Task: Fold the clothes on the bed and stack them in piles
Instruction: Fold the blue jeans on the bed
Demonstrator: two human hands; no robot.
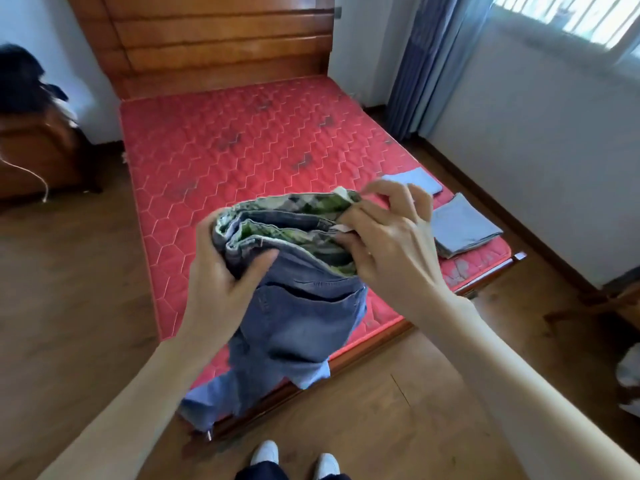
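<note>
Both hands hold the jeans (298, 306) in the air above the mattress (242, 150) foot edge; the left hand (221, 268) is closed around the bunched waistband, the right hand (384, 237) pinches its plaid-lined rim; the legs dangle unfolded and could slide floorward if either grip slackens; two folded piles (464, 226) sit at the mattress's right edge.

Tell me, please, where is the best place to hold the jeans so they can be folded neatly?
Probably the waistband: grip the jeans at its two ends, from above. The left hand and right hand already bunch that edge, its plaid lining showing, while the legs hang straight down, so gravity should keep them aligned.
</note>
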